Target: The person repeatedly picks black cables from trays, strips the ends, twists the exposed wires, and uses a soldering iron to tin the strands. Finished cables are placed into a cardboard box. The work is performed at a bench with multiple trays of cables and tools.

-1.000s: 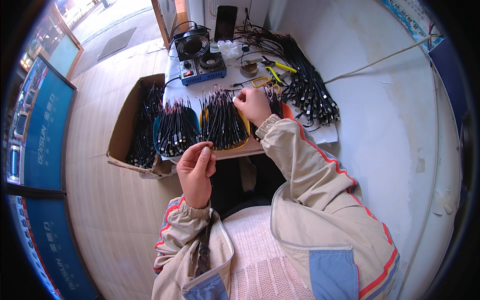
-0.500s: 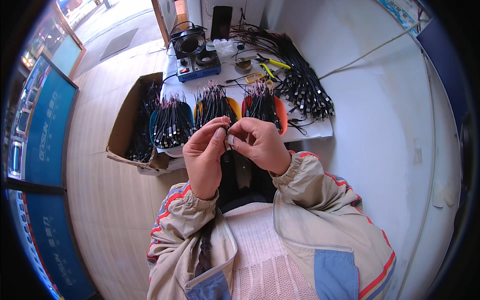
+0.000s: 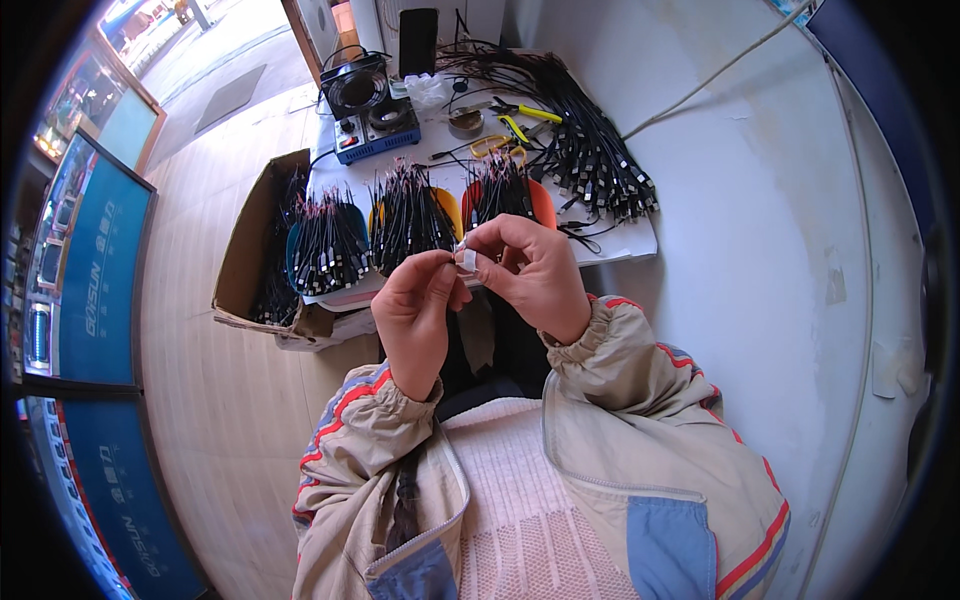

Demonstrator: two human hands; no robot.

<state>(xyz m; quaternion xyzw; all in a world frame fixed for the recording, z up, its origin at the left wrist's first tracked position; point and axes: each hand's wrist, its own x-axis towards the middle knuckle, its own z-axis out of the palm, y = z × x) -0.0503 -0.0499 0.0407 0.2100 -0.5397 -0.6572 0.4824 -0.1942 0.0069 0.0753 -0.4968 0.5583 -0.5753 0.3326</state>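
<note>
My left hand (image 3: 415, 310) and my right hand (image 3: 535, 270) are raised together in front of my chest, fingertips meeting on a small pale connector piece (image 3: 467, 260). Both hands pinch it. Just beyond them on the white table (image 3: 620, 240) stand three bundles of black cables with bare wire ends: one in a blue tray (image 3: 325, 245), one in a yellow tray (image 3: 410, 215), one in an orange tray (image 3: 505, 190). What hangs from the small piece is hidden by my fingers.
A long heap of black cables with plugs (image 3: 600, 150) lies along the table's right side. Yellow-handled pliers (image 3: 525, 112), a tape roll (image 3: 465, 122) and a blue box with a fan (image 3: 365, 110) sit at the back. An open cardboard box of cables (image 3: 260, 250) stands at the left on the floor.
A second ago my right hand reached to the cable bundles while my left hand was held up alone. My right hand came back, and both now pinch the small piece together.
</note>
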